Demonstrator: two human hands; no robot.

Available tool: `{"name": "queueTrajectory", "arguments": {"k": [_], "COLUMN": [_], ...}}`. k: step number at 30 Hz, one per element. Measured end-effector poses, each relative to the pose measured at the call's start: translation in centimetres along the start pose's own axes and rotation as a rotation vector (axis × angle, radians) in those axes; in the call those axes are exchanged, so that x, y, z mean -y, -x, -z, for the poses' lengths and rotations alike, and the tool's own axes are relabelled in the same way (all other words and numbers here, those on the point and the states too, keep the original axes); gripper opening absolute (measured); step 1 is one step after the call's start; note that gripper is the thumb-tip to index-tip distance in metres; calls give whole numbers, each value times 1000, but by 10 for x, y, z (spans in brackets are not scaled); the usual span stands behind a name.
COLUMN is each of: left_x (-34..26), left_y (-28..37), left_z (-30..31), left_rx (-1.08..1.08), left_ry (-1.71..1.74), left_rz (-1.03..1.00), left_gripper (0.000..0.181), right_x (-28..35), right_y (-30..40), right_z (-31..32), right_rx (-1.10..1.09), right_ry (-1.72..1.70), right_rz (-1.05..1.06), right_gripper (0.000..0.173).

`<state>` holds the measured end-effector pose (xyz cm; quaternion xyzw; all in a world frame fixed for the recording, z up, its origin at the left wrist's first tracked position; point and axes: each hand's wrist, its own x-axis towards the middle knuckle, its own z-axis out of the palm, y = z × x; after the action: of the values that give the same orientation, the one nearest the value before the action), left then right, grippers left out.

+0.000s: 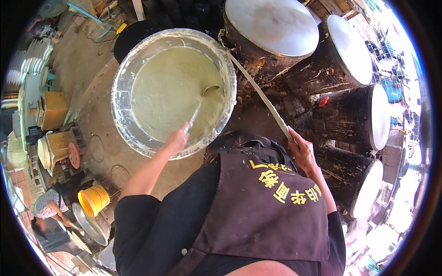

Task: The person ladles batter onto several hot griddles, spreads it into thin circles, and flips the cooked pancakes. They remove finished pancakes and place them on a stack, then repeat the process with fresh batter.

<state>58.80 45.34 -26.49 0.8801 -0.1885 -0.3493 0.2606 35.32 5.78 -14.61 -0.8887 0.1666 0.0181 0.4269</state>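
Note:
My left hand [177, 140] grips the handle of a metal ladle [195, 113]. Its bowl is partly sunk in a thick, pale green-grey batter-like liquid [169, 89]. A large round tub [121, 114] holds this liquid, and dried residue coats its rim. On the right, my right hand [302, 150] is closed around the near end of a long, flat, pale strip [259, 91], which looks like wood or bamboo. The strip slants away from me towards the tub's right rim; whether its far end touches the rim I cannot tell.
Several dark cylindrical vessels with pale lids [272, 27] line the right side, close to the strip. Steam [362, 220] rises at lower right. At lower left are a yellow bucket [94, 200], a metal basin [89, 224] and another person [51, 207]. Wooden boxes [56, 109] stand at left.

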Motion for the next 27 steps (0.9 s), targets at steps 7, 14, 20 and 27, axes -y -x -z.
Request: {"name": "queueTrajectory", "arguments": {"k": [7,14,20,27], "left_x": [-85,-152,-228,-261], "left_y": [55,121,173,213], "left_z": [-41,-54,-19,34], "left_rx": [216,598,363,-461], "left_ry": [1548,2262,2263,1381], "left_rz": [535,134,-274,-467], "left_gripper": [18,34,49,47], "right_x": [-30,-55,-26,33], "right_y": [-4,-5,-16,-16], "right_z": [2,13,45,75], "right_rx": [248,329,170,227], "right_ry": [5,-88,-200,-683], "right_rz": [48,229,489,335], "right_gripper": [52,50,56,53]}}
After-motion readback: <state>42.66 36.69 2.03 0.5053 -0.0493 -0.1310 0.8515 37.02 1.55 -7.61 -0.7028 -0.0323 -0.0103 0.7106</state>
